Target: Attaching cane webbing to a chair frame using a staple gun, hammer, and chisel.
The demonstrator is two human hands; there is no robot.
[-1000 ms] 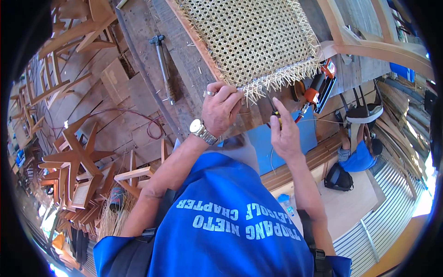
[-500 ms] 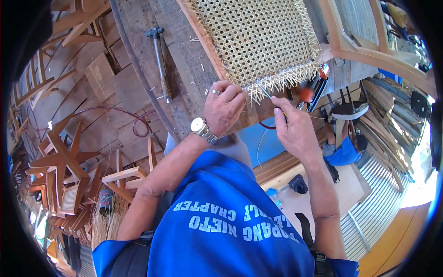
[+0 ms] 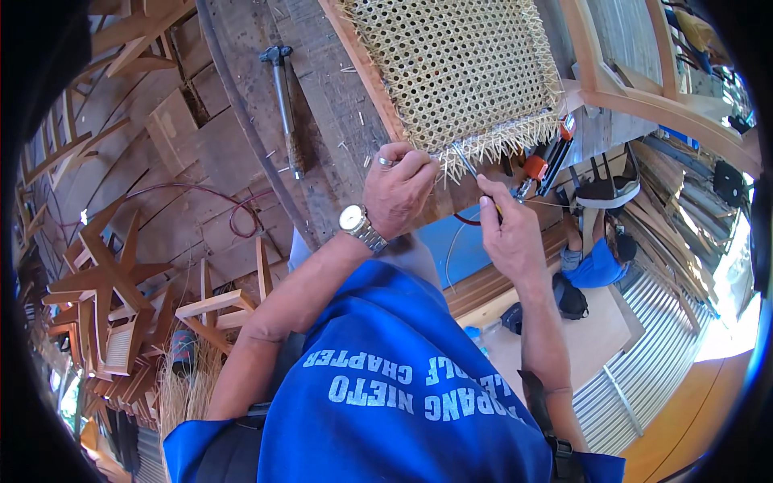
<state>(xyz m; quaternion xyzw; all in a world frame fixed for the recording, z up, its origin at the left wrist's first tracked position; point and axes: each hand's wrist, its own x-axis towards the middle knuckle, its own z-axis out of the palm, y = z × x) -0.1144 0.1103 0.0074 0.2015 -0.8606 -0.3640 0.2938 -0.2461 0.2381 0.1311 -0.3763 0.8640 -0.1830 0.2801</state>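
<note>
A woven cane panel (image 3: 459, 76) lies over a wooden frame (image 3: 358, 68) on the workbench, its loose strand ends fraying along the near edge. My left hand (image 3: 400, 193) is closed at the near left corner, fingertips against the cane ends; what they pinch is hidden. In my right hand (image 3: 513, 237) is a screwdriver (image 3: 465, 161) with a thin metal shaft, its tip at the near edge of the weave. Most of its handle is covered by my fingers; a bit of yellow shows.
A hammer (image 3: 283, 113) lies on the bench (image 3: 322, 121) to the left. An orange-and-black tool (image 3: 541, 167) is right of the panel. Wooden chair parts (image 3: 105, 282) crowd the left floor. Another person in blue (image 3: 596, 266) sits at the right, near stacked wood strips (image 3: 668, 217).
The view has shifted slightly. My right forearm has swung a little inward, while the screwdriver tip stays at the panel's near edge. My left hand keeps its place at the corner.
</note>
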